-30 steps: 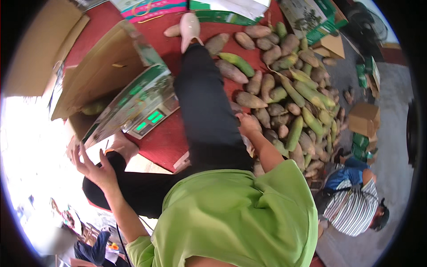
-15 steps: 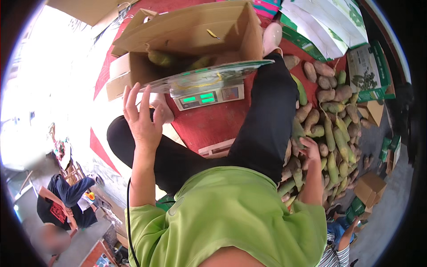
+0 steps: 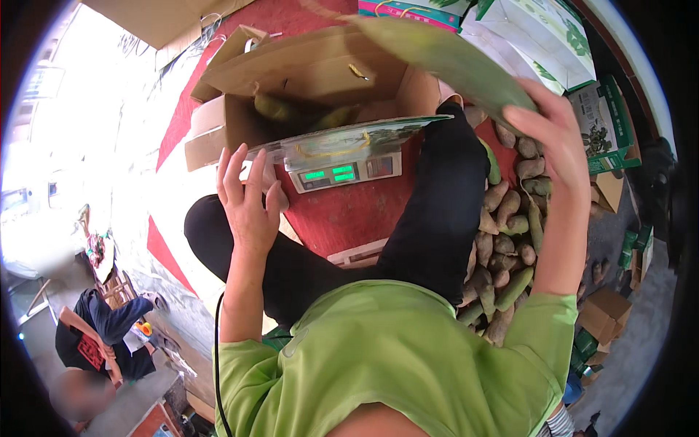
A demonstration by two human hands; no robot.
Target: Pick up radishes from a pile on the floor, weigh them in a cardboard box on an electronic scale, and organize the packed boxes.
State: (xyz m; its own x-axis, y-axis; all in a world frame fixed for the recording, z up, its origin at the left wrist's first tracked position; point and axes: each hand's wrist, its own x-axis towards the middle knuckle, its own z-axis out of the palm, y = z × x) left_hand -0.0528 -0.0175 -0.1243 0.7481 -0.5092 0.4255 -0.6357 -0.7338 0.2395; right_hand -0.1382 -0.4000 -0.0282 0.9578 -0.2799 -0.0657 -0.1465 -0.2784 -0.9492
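My right hand (image 3: 550, 131) grips the thick end of a long green radish (image 3: 455, 62), blurred by motion, raised over the right side of an open cardboard box (image 3: 306, 65). Its thin tail reaches left above the box's far flap. My left hand (image 3: 247, 200) is open, fingers spread, at the left end of the box's near flap (image 3: 349, 138); contact is hard to tell. Inside the box lie a few green radishes (image 3: 273, 108), partly in shadow. The box rests on a digital scale (image 3: 346, 173) with lit green displays, partly hidden by the flap.
Beside my right leg lies a pile of green and pinkish-brown root vegetables (image 3: 510, 255). Printed white-and-green cartons (image 3: 539, 36) stand at the far right. A small brown box (image 3: 604, 313) sits right of the pile. Another person (image 3: 102, 335) sits at the lower left.
My right hand has risen from the pile to above the box's right side, now with a green radish in it. My left hand has shifted slightly right and stays open.
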